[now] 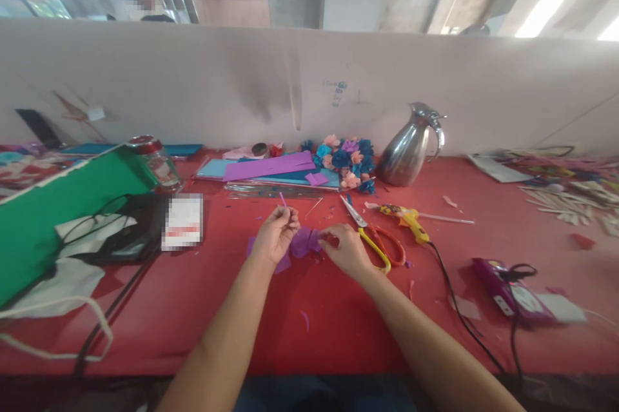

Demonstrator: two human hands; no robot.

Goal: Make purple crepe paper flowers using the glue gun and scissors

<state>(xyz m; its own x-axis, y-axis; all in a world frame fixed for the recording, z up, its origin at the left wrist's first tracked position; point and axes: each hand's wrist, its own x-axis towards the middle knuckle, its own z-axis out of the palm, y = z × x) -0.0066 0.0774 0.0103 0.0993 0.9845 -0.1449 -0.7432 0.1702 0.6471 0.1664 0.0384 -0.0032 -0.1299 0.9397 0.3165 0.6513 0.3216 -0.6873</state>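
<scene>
My left hand [278, 235] is closed in a pinch on a thin purple paper strip [283, 200] that points up from the fingertips. My right hand [345, 247] has its thumb and fingers drawn together at the right edge of the cut purple paper pieces [302, 242], which lie on the red table between both hands. More flat purple paper [283, 262] lies partly hidden under my left hand. Beside my right hand rest scissors [363, 222] with yellow and orange handles, blades apart.
A yellow glue gun [409, 222] with a glue stick and cord lies at right, near a purple power box [515, 293]. Behind are paper flowers [345, 160], stacked paper sheets [271, 167] and a metal jug [406, 147]. A green board [87, 206] and jar [157, 164] stand left.
</scene>
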